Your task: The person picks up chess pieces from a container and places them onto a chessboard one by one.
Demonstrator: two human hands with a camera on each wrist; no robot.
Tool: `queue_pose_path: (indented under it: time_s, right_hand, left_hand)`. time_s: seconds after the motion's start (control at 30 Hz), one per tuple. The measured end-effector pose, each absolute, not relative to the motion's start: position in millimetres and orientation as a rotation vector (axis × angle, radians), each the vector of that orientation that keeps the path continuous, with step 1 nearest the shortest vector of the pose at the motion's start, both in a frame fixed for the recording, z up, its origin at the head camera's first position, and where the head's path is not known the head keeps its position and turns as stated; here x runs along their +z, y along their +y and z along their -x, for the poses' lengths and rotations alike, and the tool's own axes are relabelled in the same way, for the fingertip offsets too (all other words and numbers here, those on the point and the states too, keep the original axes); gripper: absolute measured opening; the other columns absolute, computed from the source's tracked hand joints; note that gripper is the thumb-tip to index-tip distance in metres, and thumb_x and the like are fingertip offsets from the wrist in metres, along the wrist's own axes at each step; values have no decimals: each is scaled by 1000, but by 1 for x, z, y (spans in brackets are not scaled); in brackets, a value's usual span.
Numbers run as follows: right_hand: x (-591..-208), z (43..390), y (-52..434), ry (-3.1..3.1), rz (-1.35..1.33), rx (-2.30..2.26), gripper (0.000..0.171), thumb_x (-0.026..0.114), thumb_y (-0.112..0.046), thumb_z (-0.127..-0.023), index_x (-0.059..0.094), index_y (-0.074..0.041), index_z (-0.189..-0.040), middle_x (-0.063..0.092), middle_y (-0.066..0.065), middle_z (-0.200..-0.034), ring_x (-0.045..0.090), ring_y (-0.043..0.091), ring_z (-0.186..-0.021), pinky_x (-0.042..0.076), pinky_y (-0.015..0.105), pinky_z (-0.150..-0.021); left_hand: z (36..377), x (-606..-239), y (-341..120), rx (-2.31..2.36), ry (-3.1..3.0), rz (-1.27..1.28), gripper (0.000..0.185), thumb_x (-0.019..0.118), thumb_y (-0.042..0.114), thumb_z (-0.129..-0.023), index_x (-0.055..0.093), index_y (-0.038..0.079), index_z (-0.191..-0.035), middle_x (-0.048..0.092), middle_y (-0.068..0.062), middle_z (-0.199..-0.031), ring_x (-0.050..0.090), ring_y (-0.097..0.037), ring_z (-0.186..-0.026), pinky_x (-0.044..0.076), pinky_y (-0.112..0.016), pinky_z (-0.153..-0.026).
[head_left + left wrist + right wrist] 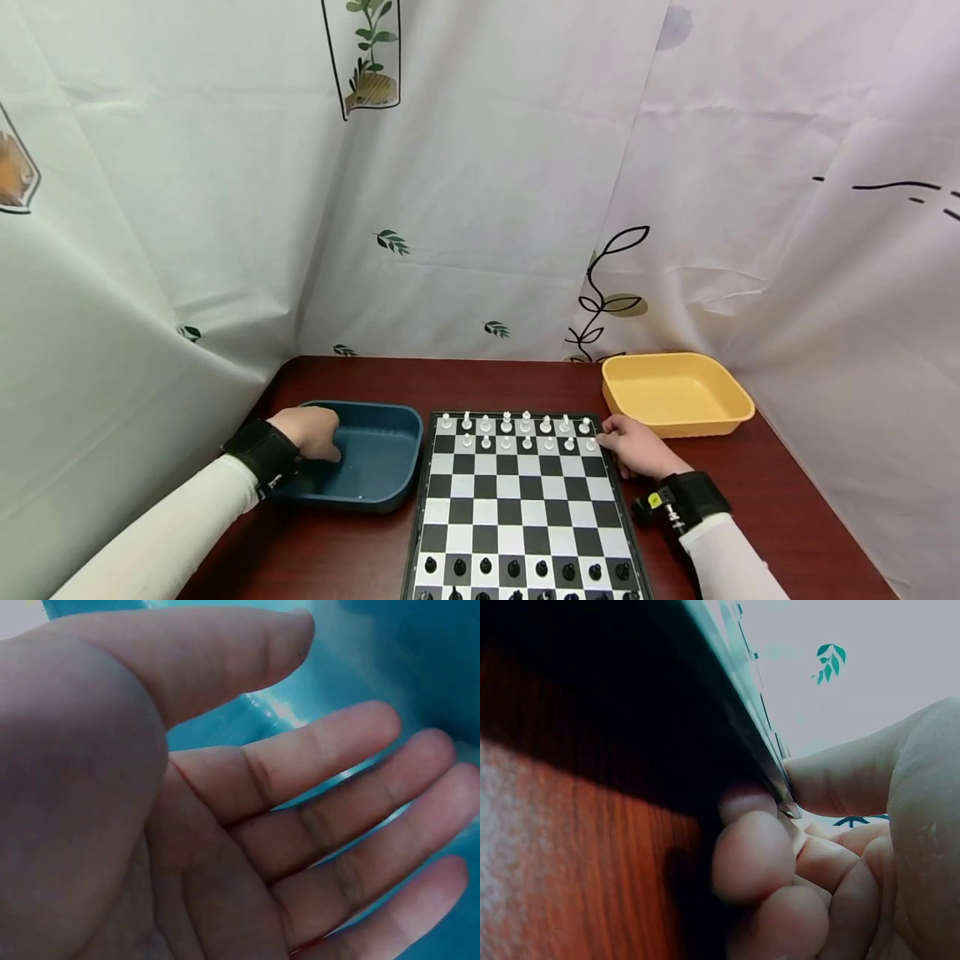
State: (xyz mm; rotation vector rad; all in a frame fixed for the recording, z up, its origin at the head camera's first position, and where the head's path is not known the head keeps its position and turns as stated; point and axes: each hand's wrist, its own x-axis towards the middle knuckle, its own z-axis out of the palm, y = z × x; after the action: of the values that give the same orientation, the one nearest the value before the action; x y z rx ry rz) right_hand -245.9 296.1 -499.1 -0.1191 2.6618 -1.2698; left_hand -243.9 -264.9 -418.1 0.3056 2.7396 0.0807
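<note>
My left hand (311, 432) reaches over the left side of a blue plastic tray (378, 454). In the left wrist view its thumb and fingers (322, 754) are apart and loosely extended, with nothing between them and the blue plastic behind. A chessboard (517, 487) lies at the middle of the table. My right hand (641, 446) pinches the board's right edge near the far corner, thumb on top and fingers (754, 855) curled under the rim. White chess pieces (506, 423) stand in two rows at the far end; black pieces (513, 568) stand at the near end, partly cut off.
A yellow plastic tray (675, 396) sits at the back right, just behind my right hand. The dark red wooden table (480, 379) ends at white printed cloth (480, 183) on the back and both sides. The blue tray stands close to the board's left edge.
</note>
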Motion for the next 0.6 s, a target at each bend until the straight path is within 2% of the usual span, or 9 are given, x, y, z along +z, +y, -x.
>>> queue_pose_path:
  time_s: [0.17, 0.43, 0.6]
  right_hand:
    - [-500, 246, 296, 2668, 118, -1271, 13, 66, -16, -108, 61, -3, -110, 57, 8, -61, 57, 23, -46, 47, 37, -49]
    - [-500, 246, 296, 2665, 129, -1277, 15, 67, -17, -108, 61, -4, -109, 57, 8, -61, 57, 23, -46, 47, 38, -48]
    - [-500, 245, 297, 2666, 124, -1275, 14, 66, -16, -107, 60, -4, -109, 57, 8, -61, 57, 23, -46, 47, 37, -48]
  left_hand:
    - [242, -421, -266, 97, 2700, -266, 30, 81, 19, -92, 61, 11, -72, 59, -6, -68, 55, -15, -50, 44, -27, -48]
    - [233, -420, -269, 96, 2648, -272, 32, 78, 12, -87, 56, 13, -64, 61, -5, -65, 52, -13, -47, 44, -27, -48]
    - [239, -430, -272, 153, 2597, -407, 41, 76, 16, -88, 49, 19, -58, 51, 3, -58, 49, -11, -48, 41, -26, -49]
